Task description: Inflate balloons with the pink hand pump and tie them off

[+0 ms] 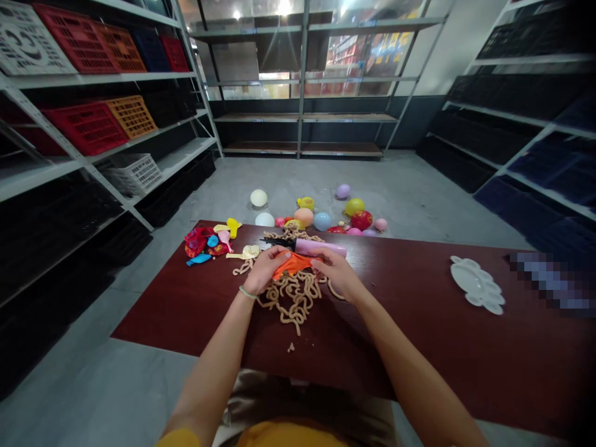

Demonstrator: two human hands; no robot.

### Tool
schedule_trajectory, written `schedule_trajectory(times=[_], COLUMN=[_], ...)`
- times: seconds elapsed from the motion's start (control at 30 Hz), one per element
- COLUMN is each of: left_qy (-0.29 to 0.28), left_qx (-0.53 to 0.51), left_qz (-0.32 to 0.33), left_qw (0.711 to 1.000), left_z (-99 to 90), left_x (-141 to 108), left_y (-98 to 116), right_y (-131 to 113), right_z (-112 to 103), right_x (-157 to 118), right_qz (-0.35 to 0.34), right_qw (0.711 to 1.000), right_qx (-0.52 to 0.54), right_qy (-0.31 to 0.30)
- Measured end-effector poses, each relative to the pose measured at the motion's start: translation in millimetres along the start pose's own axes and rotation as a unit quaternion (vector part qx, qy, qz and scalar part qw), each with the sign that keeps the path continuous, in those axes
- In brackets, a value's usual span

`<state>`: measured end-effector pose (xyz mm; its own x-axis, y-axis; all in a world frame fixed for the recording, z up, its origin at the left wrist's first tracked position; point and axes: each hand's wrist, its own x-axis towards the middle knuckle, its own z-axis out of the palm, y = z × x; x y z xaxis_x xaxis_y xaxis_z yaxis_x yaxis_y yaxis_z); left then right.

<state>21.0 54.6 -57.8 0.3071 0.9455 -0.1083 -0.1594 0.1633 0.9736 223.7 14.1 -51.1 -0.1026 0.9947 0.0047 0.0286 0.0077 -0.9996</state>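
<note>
Two hands on an orange balloon (292,266) now, the left hand (264,271) and right hand (338,275) with fingers (320,261) closed around it, right beneath a pink hand pump (321,248), above tan twisted balloons (291,297) on the desk (419,323).

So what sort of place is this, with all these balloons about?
Probably a shop's stockroom: metal shelves hold plastic crates, and loose balloons lie on the bare floor.
</note>
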Motion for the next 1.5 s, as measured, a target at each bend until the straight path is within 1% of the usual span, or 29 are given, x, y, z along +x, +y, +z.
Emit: schedule_trajectory(times=[0.07, 0.13, 0.2, 0.27, 0.3, 0.33, 0.37, 0.4, 0.43, 0.5, 0.53, 0.57, 0.6, 0.63, 0.7, 0.77, 0.83, 0.9, 0.97, 1.03, 1.07, 1.1, 1.13, 1.2, 1.27, 1.33, 1.4, 1.43, 1.5], left_qy=[0.008, 0.036, 0.088, 0.156, 0.178, 0.179, 0.155, 0.110, 0.050, -0.059, -0.091, -0.106, -0.106, -0.093, -0.042, 0.000, 0.015, 0.023, 0.040, 0.049, 0.047, 0.043, 0.039, 0.042, 0.052, 0.062, 0.071, 0.078, 0.103], left_qx=[0.026, 0.051, 0.070, 0.073, 0.065, 0.051, 0.032, 0.010, -0.013, -0.057, -0.081, -0.107, -0.135, -0.162, -0.197, -0.206, -0.209, -0.228, -0.258, -0.285, -0.293, -0.299, -0.303, -0.309, -0.313, -0.315, -0.319, -0.323, -0.333], left_qz=[0.009, 0.035, 0.079, 0.124, 0.132, 0.128, 0.108, 0.076, 0.037, -0.037, -0.059, -0.069, -0.067, -0.056, -0.025, 0.003, 0.026, 0.044, 0.053, 0.053, 0.053, 0.054, 0.055, 0.056, 0.054, 0.058, 0.069, 0.076, 0.090], left_qw=[1.000, 0.997, 0.990, 0.977, 0.973, 0.974, 0.981, 0.991, 0.998, 0.996, 0.991, 0.986, 0.983, 0.981, 0.979, 0.979, 0.977, 0.972, 0.964, 0.956, 0.953, 0.952, 0.951, 0.949, 0.947, 0.945, 0.943, 0.940, 0.933], left_z=[-1.8, -3.6, -6.0, -9.0, -10.5, -11.7, -12.5, -12.8, -12.3, -10.0, -8.5, -7.2, -6.1, -5.4, -5.0, -4.8, -4.2, -3.6, -4.2, -6.7, -8.5, -10.5, -12.4, -15.9, -18.3, -20.1, -22.0, -23.1, -25.8], left_x=[1.3, 4.0, 6.9, 7.9, 7.2, 5.7, 3.5, 1.0, -1.5, -5.0, -5.5, -5.3, -4.5, -3.4, -1.9, -2.1, -3.6, -4.7, -4.7, -3.8, -3.2, -2.8, -2.4, -1.9, -1.3, -0.1, 1.7, 2.8, 5.1], left_y=[-0.5, -0.9, -0.5, 1.2, 2.5, 4.2, 6.1, 7.9, 9.6, 11.7, 12.1, 12.1, 11.9, 11.4, 10.5, 10.1, 10.5, 11.3, 12.2, 13.1, 13.5, 13.9, 14.4, 15.2, 15.4, 14.8, 13.7, 13.2, 12.9], right_y=[-4.3, -14.8, -31.4, -51.6, -61.9, -71.6, -80.3, -87.7, -93.6, -100.3, -101.0, -99.9, -97.1, -92.9, -80.9, -67.4, -56.9, -52.3, -52.9, -54.3, -53.5, -51.0, -46.5, -32.1, -14.6, -0.7, 5.3, 5.2, 1.2], right_z=[-3.6, -8.0, -10.6, -9.3, -6.9, -3.4, 0.8, 5.5, 10.6, 20.6, 25.3, 29.8, 34.1, 38.1, 46.0, 53.3, 58.5, 58.8, 51.9, 37.6, 28.6, 19.0, 9.7, -5.9, -15.1, -18.3, -18.5, -18.7, -20.1], right_x=[3.6, 10.5, 21.1, 34.6, 42.0, 49.3, 56.3, 62.4, 67.2, 71.7, 71.1, 68.4, 64.2, 58.7, 46.1, 34.6, 26.2, 21.7, 21.1, 24.2, 26.7, 29.4, 32.0, 35.6, 36.4, 35.2, 33.0, 31.5, 26.8], right_qz=[-0.016, -0.042, -0.078, -0.118, -0.144, -0.187, -0.219, -0.239, -0.254, -0.265, -0.269, -0.275, -0.280, -0.285, -0.291, -0.294, -0.301, -0.308, -0.307, -0.292, -0.280, -0.264, -0.243, -0.196, -0.156, -0.153, -0.166, -0.170, -0.168], right_qw=[0.998, 0.993, 0.984, 0.973, 0.962, 0.932, 0.902, 0.876, 0.854, 0.837, 0.832, 0.826, 0.821, 0.815, 0.807, 0.802, 0.796, 0.788, 0.788, 0.794, 0.792, 0.783, 0.765, 0.720, 0.691, 0.666, 0.650, 0.648, 0.659], right_qx=[-0.053, -0.108, -0.157, -0.201, -0.234, -0.307, -0.368, -0.412, -0.445, -0.468, -0.473, -0.480, -0.486, -0.492, -0.503, -0.510, -0.516, -0.522, -0.524, -0.527, -0.539, -0.562, -0.596, -0.665, -0.706, -0.730, -0.741, -0.742, -0.733], right_qy=[0.002, 0.006, 0.007, -0.004, -0.017, -0.041, -0.058, -0.073, -0.085, -0.099, -0.104, -0.108, -0.110, -0.110, -0.106, -0.105, -0.104, -0.105, -0.100, -0.078, -0.061, -0.041, -0.025, -0.019, -0.018, -0.024, -0.027, -0.025, -0.025])
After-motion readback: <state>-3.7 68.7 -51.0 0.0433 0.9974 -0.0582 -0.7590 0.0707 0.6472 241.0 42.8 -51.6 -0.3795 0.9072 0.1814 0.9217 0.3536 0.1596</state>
